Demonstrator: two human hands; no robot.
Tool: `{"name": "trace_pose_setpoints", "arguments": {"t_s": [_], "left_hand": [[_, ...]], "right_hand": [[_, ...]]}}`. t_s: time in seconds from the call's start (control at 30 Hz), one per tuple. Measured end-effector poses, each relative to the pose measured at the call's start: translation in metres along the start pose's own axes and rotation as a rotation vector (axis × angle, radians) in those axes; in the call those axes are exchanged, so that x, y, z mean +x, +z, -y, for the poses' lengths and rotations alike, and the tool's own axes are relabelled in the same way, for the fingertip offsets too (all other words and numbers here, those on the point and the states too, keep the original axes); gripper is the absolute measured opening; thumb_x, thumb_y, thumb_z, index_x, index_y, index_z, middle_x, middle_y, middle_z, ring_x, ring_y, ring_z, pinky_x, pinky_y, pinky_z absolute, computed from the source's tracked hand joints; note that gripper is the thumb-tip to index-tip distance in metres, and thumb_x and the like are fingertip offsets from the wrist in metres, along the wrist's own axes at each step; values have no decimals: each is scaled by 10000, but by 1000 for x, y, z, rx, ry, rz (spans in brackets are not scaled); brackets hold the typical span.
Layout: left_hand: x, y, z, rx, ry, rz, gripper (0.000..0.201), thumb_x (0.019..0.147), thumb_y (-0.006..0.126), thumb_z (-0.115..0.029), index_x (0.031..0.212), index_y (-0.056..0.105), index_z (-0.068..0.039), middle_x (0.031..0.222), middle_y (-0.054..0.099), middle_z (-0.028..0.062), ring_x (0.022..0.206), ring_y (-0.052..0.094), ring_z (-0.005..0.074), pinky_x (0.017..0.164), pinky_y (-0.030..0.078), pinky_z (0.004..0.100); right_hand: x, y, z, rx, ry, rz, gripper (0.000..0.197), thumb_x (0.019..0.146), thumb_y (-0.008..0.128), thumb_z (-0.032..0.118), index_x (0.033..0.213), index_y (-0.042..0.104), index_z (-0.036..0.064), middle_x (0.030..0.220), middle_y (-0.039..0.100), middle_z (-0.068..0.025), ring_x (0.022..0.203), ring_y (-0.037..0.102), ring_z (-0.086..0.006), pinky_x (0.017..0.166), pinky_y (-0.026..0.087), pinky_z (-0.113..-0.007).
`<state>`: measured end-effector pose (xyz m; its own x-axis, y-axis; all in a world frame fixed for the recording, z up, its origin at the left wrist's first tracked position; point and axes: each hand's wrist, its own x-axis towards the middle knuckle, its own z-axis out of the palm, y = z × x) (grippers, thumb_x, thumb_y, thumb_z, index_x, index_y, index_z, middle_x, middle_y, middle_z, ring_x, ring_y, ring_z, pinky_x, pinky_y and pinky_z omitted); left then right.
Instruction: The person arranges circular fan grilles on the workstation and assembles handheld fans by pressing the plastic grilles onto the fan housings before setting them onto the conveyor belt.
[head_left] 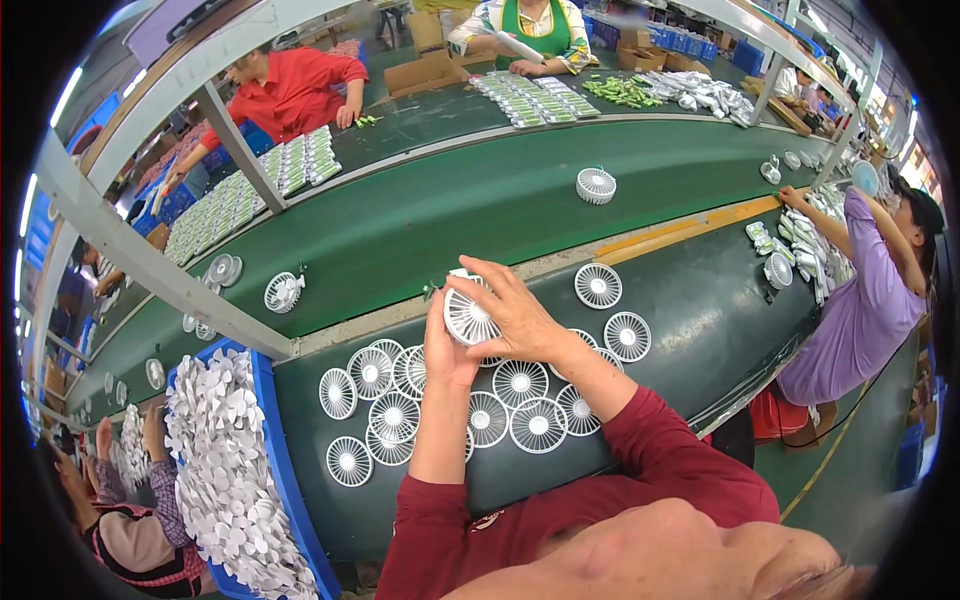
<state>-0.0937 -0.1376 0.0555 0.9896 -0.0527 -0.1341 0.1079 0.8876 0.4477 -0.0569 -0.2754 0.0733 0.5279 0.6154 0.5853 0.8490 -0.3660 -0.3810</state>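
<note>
Both my hands are closed around a white round fan head point(470, 318), held up over the near edge of the green belt. My left hand point(447, 352) supports it from the left and below. My right hand point(525, 316) lies across its top and right side, fingers bent over the rim. A small dark green bit, perhaps wire, sticks out beside the left fingers. Under my forearms, several white spoked fan grilles point(349, 461) lie on the dark green worktable point(690, 320), some overlapping. Two more grilles, one point(598, 286) above the other point(628, 337), lie right of my right hand.
A blue bin point(284, 470) heaped with white fan blades point(225, 460) stands at my left. Beyond the table runs a green conveyor belt point(440, 235) carrying fan heads point(596, 186). A slanting metal post point(170, 255) rises near the bin. Other people work across and beside the belt.
</note>
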Motion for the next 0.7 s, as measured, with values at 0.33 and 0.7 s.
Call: {"name": "trace_pose_setpoints", "arguments": {"t_s": [0.33,0.7], "left_hand": [[-21,18,29,736,832,-89,464,1032,334,-259,1437,289,-37,1387,413,143,1238,456,231,1038,365,354],[12,-34,2,976,622,-114,538,1022,429,-259,1477,220,-62,1378,444,236,1242,478,279,1023,377,356]], "right_hand": [[-6,31,24,851,227,-165,834,900,507,572,1464,238,20,1414,383,-203,1310,410,-301,1082,311,-374],[13,20,-18,461,447,198,657,898,614,357,1412,361,35,1392,454,-175,1294,444,-272,1067,349,-357]]}}
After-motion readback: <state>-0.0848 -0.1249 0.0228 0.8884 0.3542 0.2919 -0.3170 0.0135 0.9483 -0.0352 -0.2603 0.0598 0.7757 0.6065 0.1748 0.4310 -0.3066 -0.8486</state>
